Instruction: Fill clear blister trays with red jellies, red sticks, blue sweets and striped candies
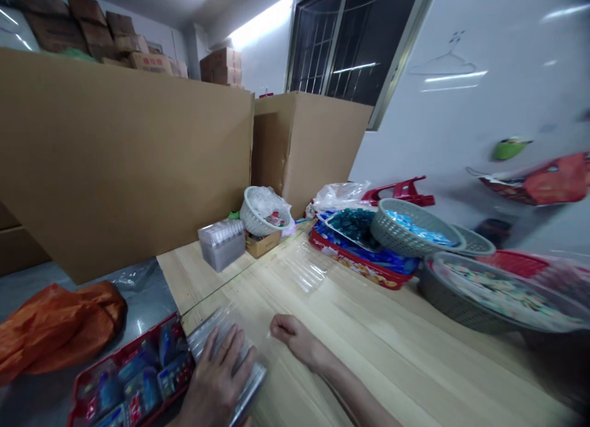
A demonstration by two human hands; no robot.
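Note:
My left hand (220, 368) lies with fingers spread on a stack of clear plastic packaging (252, 385) near the table's front left. My right hand (291, 336) is closed in a fist just right of that stack, over the wooden tabletop. What its fingers hold, if anything, is hidden. Beside my left hand stands a red tray (173, 319) with blue, clear-wrapped packages (142, 384) in it. Farther in lies a flat clear ribbed plastic piece (310, 268). A block of stacked clear plastic cases (223, 246) stands behind, at the left.
Tall cardboard sheets (129, 156) wall off the back. A white basket (249, 215) sits on a small carton (262, 245). At right are a red box (354, 267), a basket of blue packets (391, 236) and a grey basket (454, 295). An orange bag (69, 319) lies left.

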